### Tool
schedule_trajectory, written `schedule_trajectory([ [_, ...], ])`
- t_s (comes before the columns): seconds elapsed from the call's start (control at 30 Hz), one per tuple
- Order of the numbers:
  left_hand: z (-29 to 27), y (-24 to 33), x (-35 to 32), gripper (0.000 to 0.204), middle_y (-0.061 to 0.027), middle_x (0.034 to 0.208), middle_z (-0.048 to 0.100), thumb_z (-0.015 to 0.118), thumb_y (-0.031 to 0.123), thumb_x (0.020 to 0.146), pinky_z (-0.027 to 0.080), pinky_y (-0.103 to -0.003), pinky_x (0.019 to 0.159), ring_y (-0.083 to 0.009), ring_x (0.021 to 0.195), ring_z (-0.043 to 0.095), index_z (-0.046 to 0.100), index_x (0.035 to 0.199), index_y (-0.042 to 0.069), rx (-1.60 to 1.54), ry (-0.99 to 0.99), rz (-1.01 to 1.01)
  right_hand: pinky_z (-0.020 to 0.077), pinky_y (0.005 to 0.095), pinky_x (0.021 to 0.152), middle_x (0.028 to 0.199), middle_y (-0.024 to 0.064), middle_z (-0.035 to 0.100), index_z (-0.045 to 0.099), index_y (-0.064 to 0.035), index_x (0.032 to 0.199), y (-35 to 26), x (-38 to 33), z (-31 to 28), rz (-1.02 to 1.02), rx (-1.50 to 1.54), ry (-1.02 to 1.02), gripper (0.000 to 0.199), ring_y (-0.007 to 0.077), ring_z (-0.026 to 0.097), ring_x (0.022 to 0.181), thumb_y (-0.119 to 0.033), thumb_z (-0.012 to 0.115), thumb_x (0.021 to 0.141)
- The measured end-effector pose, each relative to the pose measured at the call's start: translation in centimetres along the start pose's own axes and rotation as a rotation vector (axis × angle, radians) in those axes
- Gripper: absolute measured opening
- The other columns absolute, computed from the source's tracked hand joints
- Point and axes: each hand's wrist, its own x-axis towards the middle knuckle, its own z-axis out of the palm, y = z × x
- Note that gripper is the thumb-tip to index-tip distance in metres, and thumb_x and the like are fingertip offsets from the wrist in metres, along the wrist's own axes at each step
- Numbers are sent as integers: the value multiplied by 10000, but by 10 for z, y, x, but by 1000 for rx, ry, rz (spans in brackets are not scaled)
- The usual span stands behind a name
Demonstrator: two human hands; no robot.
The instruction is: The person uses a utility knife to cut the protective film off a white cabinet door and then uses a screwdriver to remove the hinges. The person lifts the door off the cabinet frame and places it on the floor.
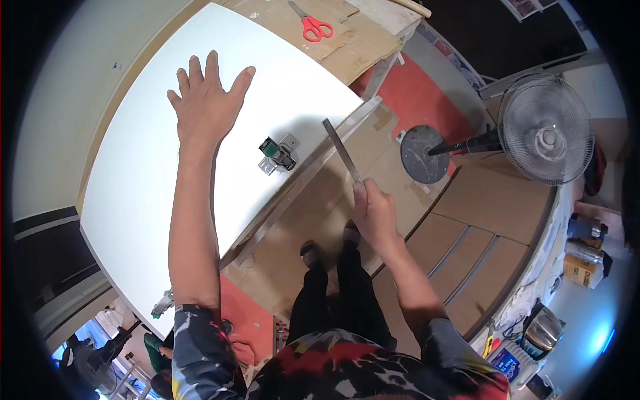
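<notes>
My left hand (pixel 205 107) lies flat with spread fingers on a large white panel (pixel 143 167). My right hand (pixel 377 212) is wrapped round one end of a flat metal file (pixel 342 151). The file points up and to the left, its far end close to the panel's right edge. Between my hands, near that edge, a metal cabinet hinge (pixel 279 155) with a green part sits on the panel. A second similar hinge (pixel 162 305) is at the panel's near left corner, partly hidden by my left arm.
Red-handled scissors (pixel 315 28) lie on cardboard (pixel 350 50) beyond the panel. A pedestal fan (pixel 547 130) stands at the right, above a brown board (pixel 490 200). Cardboard (pixel 287 280) covers the floor by my feet. Someone's green-clothed leg (pixel 157 353) shows at lower left.
</notes>
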Motion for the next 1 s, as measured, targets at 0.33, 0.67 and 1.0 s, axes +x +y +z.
schedule_trajectory([
  [0.33,-3,-2,-2,921,-239,1596,267,460,714,883,125,-606,1200,-430,1502,161,358,1532,68,-67,10,22,462,524,602,766,295,606,625,20,930,-23,2,-25,24,-92,-50,256,497,605,734,-176,483,1015],
  [0.67,-2,2,-2,929,-242,1594,269,479,717,872,126,-607,1199,-439,1495,177,368,1526,67,-81,32,15,458,532,634,757,280,598,593,12,863,-24,14,-32,41,-74,-66,306,506,578,746,-212,469,1030],
  [1.0,-4,-5,-5,929,-237,1600,259,472,717,879,114,-607,1200,-433,1498,172,349,1535,71,-50,20,18,448,548,631,750,302,579,583,32,873,-22,-21,-35,127,-12,-6,305,517,579,744,-235,525,1009],
])
